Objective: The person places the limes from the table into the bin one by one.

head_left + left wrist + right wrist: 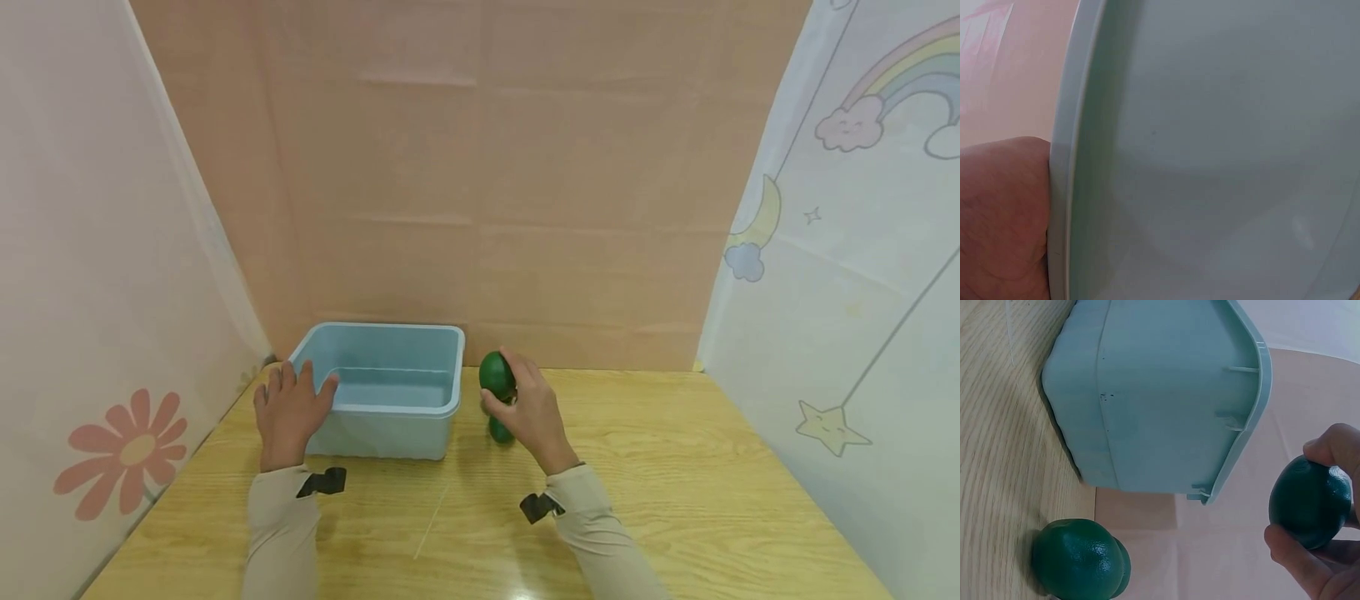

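My right hand (pixel 531 412) pinches a glossy dark green oval, fruit-like piece (pixel 1310 501) between thumb and fingertips, raised above the table just right of the bin. Below it on the table sits a similar green oval (pixel 1075 559), with another green oval (pixel 1124 569) partly hidden behind it. The light blue plastic bin (pixel 378 433) stands upright, and the part of its inside that shows holds nothing. At the bin's left front corner, my left hand (pixel 291 412) lies over the rim with fingers spread; the left wrist view has part of it against the rim (pixel 1063 162).
The wood-grain table (pixel 660 500) ends at a tan cloth backdrop (pixel 570 250). Pale printed cloths hang at both sides, the left one (pixel 97 250) close to the left arm. A thin pale strip (pixel 431 521) lies on the table in front of the bin.
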Available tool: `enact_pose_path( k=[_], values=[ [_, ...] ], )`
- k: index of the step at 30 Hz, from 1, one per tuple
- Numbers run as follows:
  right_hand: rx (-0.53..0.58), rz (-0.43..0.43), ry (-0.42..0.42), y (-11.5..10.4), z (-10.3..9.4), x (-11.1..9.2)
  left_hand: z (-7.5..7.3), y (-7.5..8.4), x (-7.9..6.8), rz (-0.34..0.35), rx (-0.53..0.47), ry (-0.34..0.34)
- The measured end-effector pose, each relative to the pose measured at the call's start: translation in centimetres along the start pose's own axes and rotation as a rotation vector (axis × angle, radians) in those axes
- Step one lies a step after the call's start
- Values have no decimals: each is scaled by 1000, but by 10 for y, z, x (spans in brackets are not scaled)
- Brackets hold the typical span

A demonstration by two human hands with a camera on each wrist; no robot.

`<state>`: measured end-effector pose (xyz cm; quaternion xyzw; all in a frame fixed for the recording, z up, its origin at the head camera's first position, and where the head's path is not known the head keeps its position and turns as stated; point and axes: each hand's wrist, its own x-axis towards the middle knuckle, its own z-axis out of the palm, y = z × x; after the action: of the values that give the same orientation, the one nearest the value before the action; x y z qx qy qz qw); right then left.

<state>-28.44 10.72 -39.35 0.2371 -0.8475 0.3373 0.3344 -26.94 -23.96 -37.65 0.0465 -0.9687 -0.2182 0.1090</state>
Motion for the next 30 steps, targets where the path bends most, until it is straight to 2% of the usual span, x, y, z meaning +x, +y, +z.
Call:
enact_pose_path(
  k=[10, 20, 30],
  values=[
    [-7, -19, 2, -3, 4, 2, 2, -2, 1, 13, 15, 26],
    [3, -15, -12, -5, 8, 0, 4, -4, 1, 2, 9, 8],
    [15, -35, 4, -7, 10, 2, 1, -1, 1, 2, 11, 23]
  ],
)
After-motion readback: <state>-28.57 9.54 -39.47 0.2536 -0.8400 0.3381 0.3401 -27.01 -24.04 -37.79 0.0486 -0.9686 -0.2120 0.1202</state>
